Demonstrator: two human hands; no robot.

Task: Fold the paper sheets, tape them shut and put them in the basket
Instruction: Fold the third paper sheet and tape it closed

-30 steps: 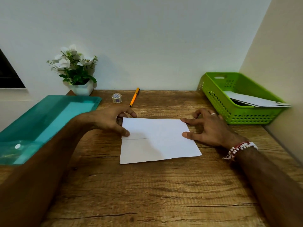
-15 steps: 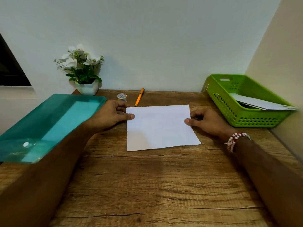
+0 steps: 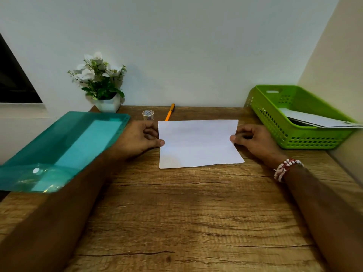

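Note:
A white paper sheet (image 3: 198, 144) lies on the wooden desk (image 3: 186, 213), its far part lifted and folded toward me. My left hand (image 3: 141, 137) pinches its left edge, thumb on top. My right hand (image 3: 253, 140) pinches the right edge the same way. A small roll of clear tape (image 3: 148, 114) stands just behind my left hand. The green basket (image 3: 279, 122) sits at the right against the wall, with folded white paper (image 3: 318, 119) inside.
A teal plastic folder (image 3: 64, 150) covers the desk's left side. An orange pen (image 3: 170, 111) lies behind the sheet. A white pot of flowers (image 3: 102, 85) stands at the back left. Walls close off the back and right.
Both hands have lifted the sheet's far edge and carried it over toward me, so the folded sheet looks shorter. The view has shifted slightly left.

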